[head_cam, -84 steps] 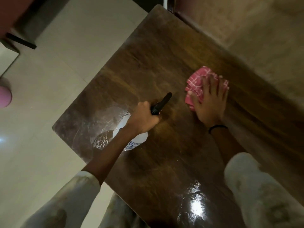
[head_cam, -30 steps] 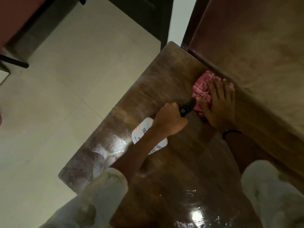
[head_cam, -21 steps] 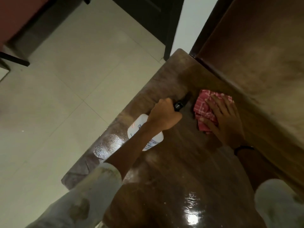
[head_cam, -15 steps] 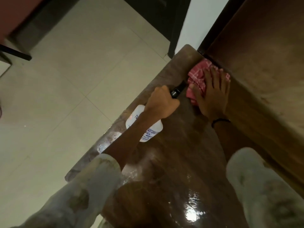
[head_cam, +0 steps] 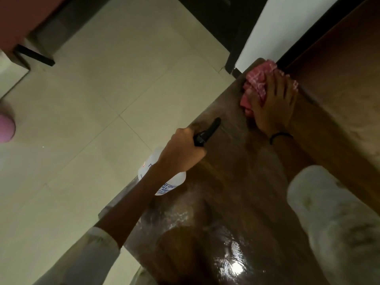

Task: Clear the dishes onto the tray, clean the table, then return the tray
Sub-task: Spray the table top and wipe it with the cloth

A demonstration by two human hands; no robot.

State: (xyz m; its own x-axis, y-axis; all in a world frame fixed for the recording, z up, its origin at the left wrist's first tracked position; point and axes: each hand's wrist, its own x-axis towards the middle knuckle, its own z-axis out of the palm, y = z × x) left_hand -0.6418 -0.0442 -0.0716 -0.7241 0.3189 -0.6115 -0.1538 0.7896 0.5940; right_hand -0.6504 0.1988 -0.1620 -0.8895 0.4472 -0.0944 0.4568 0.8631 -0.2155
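Observation:
A dark brown wooden table (head_cam: 236, 202) shines wet under a lamp's reflection. My left hand (head_cam: 181, 153) grips a white spray bottle (head_cam: 162, 177) with a black nozzle that points toward the table's far end. My right hand (head_cam: 273, 105) presses flat on a crumpled red checked cloth (head_cam: 255, 83) at the table's far corner, against the wooden wall panel. A black band circles my right wrist. No dishes or tray are in view.
Pale tiled floor (head_cam: 102, 99) lies left of the table. A brown wooden wall panel (head_cam: 339, 89) runs along the table's right side. A dark door frame (head_cam: 232, 27) stands beyond the far corner. A pink object (head_cam: 6, 128) sits at the left edge.
My right hand has slid the cloth back and forth and now has it further out at the far corner. My left hand with the bottle has stayed near the table's left edge.

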